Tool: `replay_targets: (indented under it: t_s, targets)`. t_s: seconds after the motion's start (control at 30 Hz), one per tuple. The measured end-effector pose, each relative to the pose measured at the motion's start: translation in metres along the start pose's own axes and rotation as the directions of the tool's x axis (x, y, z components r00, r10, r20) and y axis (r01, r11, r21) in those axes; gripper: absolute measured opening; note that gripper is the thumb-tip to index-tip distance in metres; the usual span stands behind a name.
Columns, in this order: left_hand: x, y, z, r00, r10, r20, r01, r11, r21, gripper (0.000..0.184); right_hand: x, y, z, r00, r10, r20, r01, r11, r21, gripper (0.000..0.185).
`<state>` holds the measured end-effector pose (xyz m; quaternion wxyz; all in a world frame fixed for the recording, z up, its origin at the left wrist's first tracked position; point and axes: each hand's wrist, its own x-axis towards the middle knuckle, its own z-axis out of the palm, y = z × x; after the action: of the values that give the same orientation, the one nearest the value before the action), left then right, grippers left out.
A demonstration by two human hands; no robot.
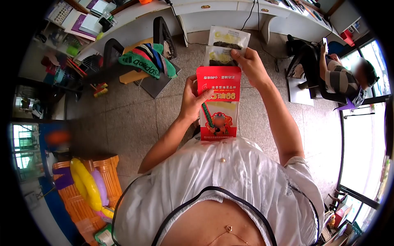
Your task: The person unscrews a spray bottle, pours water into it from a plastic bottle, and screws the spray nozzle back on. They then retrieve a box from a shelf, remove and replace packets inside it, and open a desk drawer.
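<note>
A red and white printed box is held upright before the chest, its lettering upside down in this view. My left hand is closed round the left side of the box, with the thumb across its front. Past the box's far edge show two clear sachets with dark contents. The nearer sachet is partly hidden by the box; the farther sachet lies beyond it. My right hand pinches the sachets at their right side, thumb on top.
A chair with a green towel stands at the upper left. A seated person holds a phone at the right. White desks run along the far side. A wooden seat bears balloons at the lower left.
</note>
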<state>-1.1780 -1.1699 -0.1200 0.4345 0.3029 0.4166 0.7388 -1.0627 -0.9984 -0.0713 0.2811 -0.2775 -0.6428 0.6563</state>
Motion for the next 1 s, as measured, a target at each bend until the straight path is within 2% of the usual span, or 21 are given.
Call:
replay_targets:
  t_s: [0.07, 0.17, 0.23, 0.27, 0.3, 0.37, 0.5, 0.57, 0.6, 0.67, 0.77, 0.83, 0.9, 0.93, 1.0]
  targets:
    - [-0.001, -0.002, 0.001, 1.0, 0.005, -0.014, -0.005, 1.0, 0.0, 0.053, -0.002, -0.01, 0.001, 1.0, -0.019, 0.011, 0.019, 0.999, -0.041, 0.033]
    - [-0.003, -0.007, 0.001, 0.999, 0.011, -0.041, -0.012, 0.999, -0.037, 0.054, -0.008, -0.016, -0.001, 0.998, 0.056, -0.031, -0.059, 0.99, -0.13, 0.033]
    - [-0.002, -0.01, 0.0, 1.0, -0.022, -0.019, 0.021, 0.999, -0.029, 0.053, 0.003, 0.006, -0.011, 0.993, -0.063, -0.095, 0.049, 0.988, -0.145, 0.029]
    - [-0.002, -0.01, -0.001, 1.0, -0.025, -0.019, 0.024, 0.999, -0.031, 0.053, 0.002, 0.005, -0.006, 0.98, -0.168, -0.103, 0.161, 0.984, -0.071, 0.028]
    - [-0.002, -0.011, -0.001, 1.0, -0.022, -0.002, 0.022, 0.999, -0.032, 0.053, 0.002, 0.006, -0.007, 0.981, -0.166, -0.104, 0.159, 0.985, -0.072, 0.028]
    - [-0.002, -0.01, 0.001, 1.0, -0.021, 0.015, 0.021, 0.999, -0.035, 0.054, 0.003, 0.007, -0.012, 0.98, -0.194, -0.051, 0.179, 0.961, -0.213, 0.027]
    - [-0.003, -0.015, -0.003, 1.0, -0.004, 0.018, 0.004, 1.0, 0.023, 0.047, -0.003, 0.0, -0.013, 0.988, -0.154, -0.013, 0.147, 0.965, -0.219, 0.028]
    - [-0.002, -0.016, -0.006, 1.0, -0.021, 0.013, 0.021, 0.998, 0.053, 0.045, -0.006, -0.003, -0.015, 0.993, 0.029, 0.111, -0.015, 0.992, -0.126, 0.032]
    - [-0.002, -0.014, -0.005, 0.999, -0.028, 0.025, 0.027, 0.999, 0.039, 0.042, -0.006, 0.0, -0.015, 0.994, 0.031, 0.109, -0.017, 0.992, -0.127, 0.032]
    - [-0.002, -0.008, -0.004, 0.999, -0.034, 0.036, 0.033, 0.999, 0.022, 0.04, -0.006, 0.004, -0.013, 1.0, 0.015, -0.01, -0.014, 0.994, 0.112, 0.036]
    - [0.002, -0.005, -0.003, 0.996, -0.023, 0.086, 0.019, 0.998, 0.052, 0.04, -0.013, -0.004, -0.009, 0.999, 0.043, 0.006, -0.044, 0.978, 0.203, 0.036]
    - [0.003, -0.007, -0.004, 0.993, -0.008, 0.115, -0.001, 0.997, 0.075, 0.039, -0.011, -0.005, -0.013, 0.996, 0.074, 0.046, -0.081, 0.985, 0.154, 0.036]
    - [0.002, -0.008, -0.003, 0.994, 0.013, 0.104, -0.025, 0.993, 0.113, 0.039, -0.013, -0.011, -0.01, 0.997, 0.069, 0.025, -0.074, 0.946, 0.316, 0.03]
    - [0.001, -0.008, -0.002, 0.995, 0.037, 0.095, -0.051, 0.987, 0.15, 0.039, -0.012, -0.011, -0.011, 0.997, 0.07, 0.025, -0.074, 0.946, 0.316, 0.03]
    - [0.001, -0.009, -0.001, 0.994, 0.053, 0.092, -0.068, 0.983, 0.168, 0.04, -0.01, -0.012, -0.012, 1.0, 0.026, -0.018, -0.015, 0.903, 0.43, 0.028]
